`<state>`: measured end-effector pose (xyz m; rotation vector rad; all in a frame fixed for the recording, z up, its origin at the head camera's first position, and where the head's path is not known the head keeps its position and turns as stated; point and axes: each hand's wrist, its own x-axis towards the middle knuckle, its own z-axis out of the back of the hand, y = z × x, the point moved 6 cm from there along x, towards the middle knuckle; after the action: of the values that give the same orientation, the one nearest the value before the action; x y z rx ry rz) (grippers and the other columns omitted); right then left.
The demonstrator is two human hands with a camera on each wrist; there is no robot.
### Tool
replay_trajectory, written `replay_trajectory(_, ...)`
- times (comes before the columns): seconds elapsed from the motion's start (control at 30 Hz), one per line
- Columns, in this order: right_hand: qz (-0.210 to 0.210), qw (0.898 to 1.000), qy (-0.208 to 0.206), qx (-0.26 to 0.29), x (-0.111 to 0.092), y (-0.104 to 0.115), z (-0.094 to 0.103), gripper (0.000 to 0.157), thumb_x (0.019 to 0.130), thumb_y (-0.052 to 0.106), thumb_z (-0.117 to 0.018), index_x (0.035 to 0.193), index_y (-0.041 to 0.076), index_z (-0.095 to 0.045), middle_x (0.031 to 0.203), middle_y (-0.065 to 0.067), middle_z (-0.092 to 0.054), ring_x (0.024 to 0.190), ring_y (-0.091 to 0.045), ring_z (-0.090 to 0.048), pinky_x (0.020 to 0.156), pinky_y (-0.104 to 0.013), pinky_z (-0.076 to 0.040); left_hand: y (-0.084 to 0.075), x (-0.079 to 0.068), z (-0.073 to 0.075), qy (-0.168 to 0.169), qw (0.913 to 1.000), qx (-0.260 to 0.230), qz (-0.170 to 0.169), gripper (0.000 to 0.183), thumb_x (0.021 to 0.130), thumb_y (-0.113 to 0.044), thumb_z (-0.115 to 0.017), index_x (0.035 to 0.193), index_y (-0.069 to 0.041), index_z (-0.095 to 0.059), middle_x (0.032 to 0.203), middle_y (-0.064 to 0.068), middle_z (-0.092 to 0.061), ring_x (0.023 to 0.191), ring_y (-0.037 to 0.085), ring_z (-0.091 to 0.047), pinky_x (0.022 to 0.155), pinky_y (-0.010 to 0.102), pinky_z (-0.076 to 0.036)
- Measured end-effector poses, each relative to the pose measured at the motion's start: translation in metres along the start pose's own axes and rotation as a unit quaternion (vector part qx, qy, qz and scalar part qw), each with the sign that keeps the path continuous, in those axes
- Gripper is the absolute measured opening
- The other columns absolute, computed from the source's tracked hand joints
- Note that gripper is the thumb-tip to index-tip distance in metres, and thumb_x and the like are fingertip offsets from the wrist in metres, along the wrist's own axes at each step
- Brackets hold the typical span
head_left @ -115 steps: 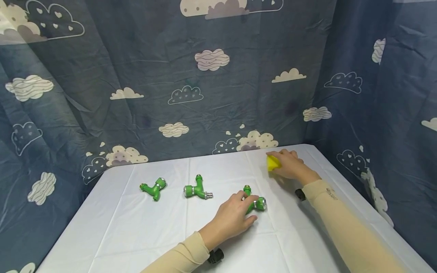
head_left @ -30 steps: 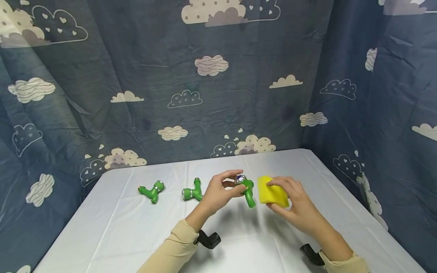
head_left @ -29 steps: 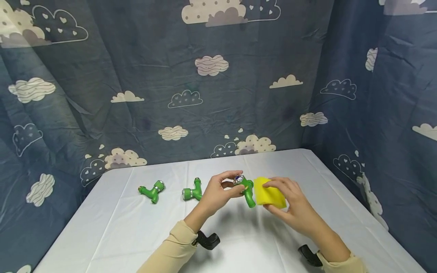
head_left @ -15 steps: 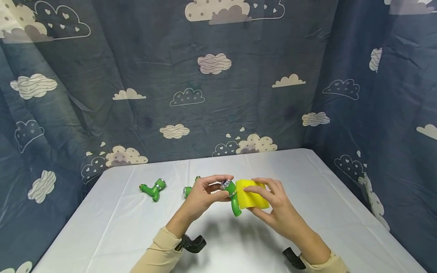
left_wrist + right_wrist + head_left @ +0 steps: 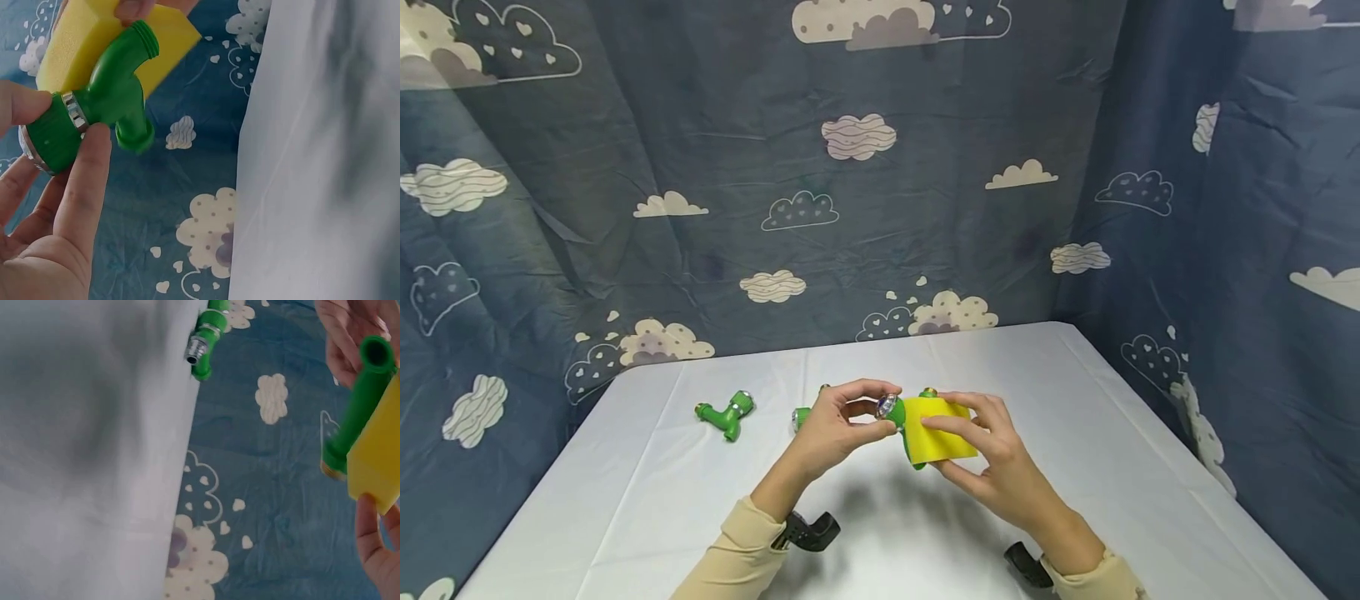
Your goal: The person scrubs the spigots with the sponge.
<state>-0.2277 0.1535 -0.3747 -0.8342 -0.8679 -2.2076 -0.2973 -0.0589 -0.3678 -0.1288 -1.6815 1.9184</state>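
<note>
My left hand (image 5: 835, 421) pinches a green faucet (image 5: 119, 94) by its ribbed knob end, which has a silvery cap. The faucet is held up above the table, its curved spout and threaded inlet showing in the left wrist view. In my right hand (image 5: 992, 446) is a yellow sponge (image 5: 940, 432), gripped between thumb and fingers. The sponge lies against the faucet's body and covers much of it in the head view. From the right wrist, the faucet's hollow spout (image 5: 377, 355) points toward the camera beside the sponge.
Another green faucet (image 5: 727, 415) lies at the left on the white table (image 5: 647, 500). A further green faucet (image 5: 209, 331) with a metal nozzle is mostly hidden behind my left hand in the head view. Cloud-patterned dark fabric (image 5: 715, 150) hangs around the table.
Earlier the right hand reached to the far right for the sponge and the left touched the faucet on the table. Both are now lifted, brought together and shifted left, the sponge now against the faucet.
</note>
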Motion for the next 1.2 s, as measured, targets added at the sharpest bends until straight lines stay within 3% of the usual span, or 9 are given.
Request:
replay_trajectory(0.1,0.015,1.0,0.004,-0.001,-0.001,0.002,-0.002,0.069,0.075,0.004,-0.097,0.134,0.03,-0.072,0.149,-0.007,-0.058,0.133,-0.023,-0.046,0.091,-0.035,-0.055,-0.002,-0.001,-0.001,0.009,0.9999,-0.003,-0.003,0.042,0.089,0.0,-0.081,0.13,-0.002,-0.073,0.128,0.014,-0.073,0.106,0.018,-0.071,0.085,0.026,-0.065)
replay_trajectory(0.3,0.011,0.999,-0.038,-0.025,-0.002,-0.005,-0.002,0.068,0.072,0.001,-0.098,0.13,0.025,-0.074,0.145,-0.01,-0.06,0.128,-0.028,-0.049,0.088,-0.034,-0.052,-0.005,-0.002,-0.001,0.028,0.9992,-0.029,-0.009,0.045,0.086,0.006,-0.079,0.13,0.009,-0.068,0.129,0.019,-0.072,0.104,0.013,-0.072,0.089,0.028,-0.067)
replay_trajectory(0.53,-0.047,0.995,-0.075,-0.053,-0.007,-0.019,-0.001,0.064,0.072,-0.001,-0.098,0.128,0.021,-0.075,0.14,-0.014,-0.062,0.125,-0.032,-0.05,0.088,-0.053,-0.062,-0.005,-0.004,0.003,0.051,0.9983,-0.028,-0.013,0.041,0.087,0.005,-0.079,0.127,0.004,-0.072,0.125,0.009,-0.075,0.102,0.012,-0.072,0.088,0.032,-0.068)
replay_trajectory(0.63,-0.053,0.993,-0.092,-0.056,-0.006,-0.022,0.002,0.063,0.073,-0.001,-0.097,0.129,0.019,-0.074,0.139,-0.016,-0.062,0.125,-0.034,-0.05,0.09,-0.05,-0.059,-0.004,-0.003,0.006,0.047,0.9985,-0.022,-0.013,0.041,0.087,0.005,-0.079,0.127,0.005,-0.071,0.123,0.008,-0.075,0.102,0.012,-0.072,0.088,0.031,-0.068)
replay_trajectory(0.73,-0.034,0.993,-0.105,-0.04,-0.007,-0.019,0.004,0.065,0.072,-0.002,-0.096,0.129,0.018,-0.074,0.14,-0.015,-0.062,0.125,-0.032,-0.05,0.097,-0.033,-0.055,-0.003,-0.004,0.008,0.036,0.9992,-0.012,-0.011,0.042,0.087,0.005,-0.08,0.128,0.006,-0.071,0.123,0.013,-0.075,0.102,0.012,-0.074,0.089,0.029,-0.067)
replay_trajectory(0.83,0.018,0.996,-0.082,-0.011,-0.008,-0.01,0.002,0.059,0.077,0.005,-0.094,0.131,0.021,-0.074,0.143,-0.015,-0.06,0.129,-0.028,-0.048,0.098,-0.021,-0.047,-0.002,-0.004,0.008,0.025,0.9997,-0.001,-0.005,0.043,0.088,0.002,-0.082,0.13,0.004,-0.072,0.124,0.017,-0.075,0.103,0.012,-0.075,0.09,0.029,-0.067)
replay_trajectory(0.93,0.073,0.996,-0.041,0.009,-0.01,-0.002,-0.004,0.045,0.091,0.021,-0.087,0.134,0.024,-0.074,0.146,-0.015,-0.058,0.133,-0.027,-0.046,0.095,-0.026,-0.046,-0.004,-0.004,0.006,0.029,0.9996,0.001,0.001,0.044,0.088,0.001,-0.083,0.131,0.001,-0.073,0.125,0.018,-0.076,0.103,0.014,-0.076,0.091,0.03,-0.067)
replay_trajectory(1.03,0.09,0.996,-0.029,0.004,-0.01,0.0,-0.008,0.041,0.095,0.027,-0.084,0.135,0.026,-0.074,0.147,-0.015,-0.058,0.133,-0.028,-0.046,0.093,-0.03,-0.046,-0.006,-0.005,0.004,0.045,0.999,-0.004,0.007,0.043,0.088,0.001,-0.084,0.13,0.0,-0.074,0.125,0.019,-0.076,0.102,0.017,-0.077,0.091,0.033,-0.068)
replay_trajectory(1.2,0.06,0.996,-0.067,-0.017,-0.007,-0.005,-0.005,0.062,0.076,0.005,-0.095,0.132,0.023,-0.075,0.143,-0.015,-0.061,0.127,-0.031,-0.048,0.09,-0.03,-0.046,-0.013,-0.007,0.007,0.067,0.9977,0.005,0.0,0.043,0.084,0.003,-0.086,0.126,-0.002,-0.077,0.122,0.017,-0.077,0.102,0.016,-0.076,0.089,0.035,-0.068)
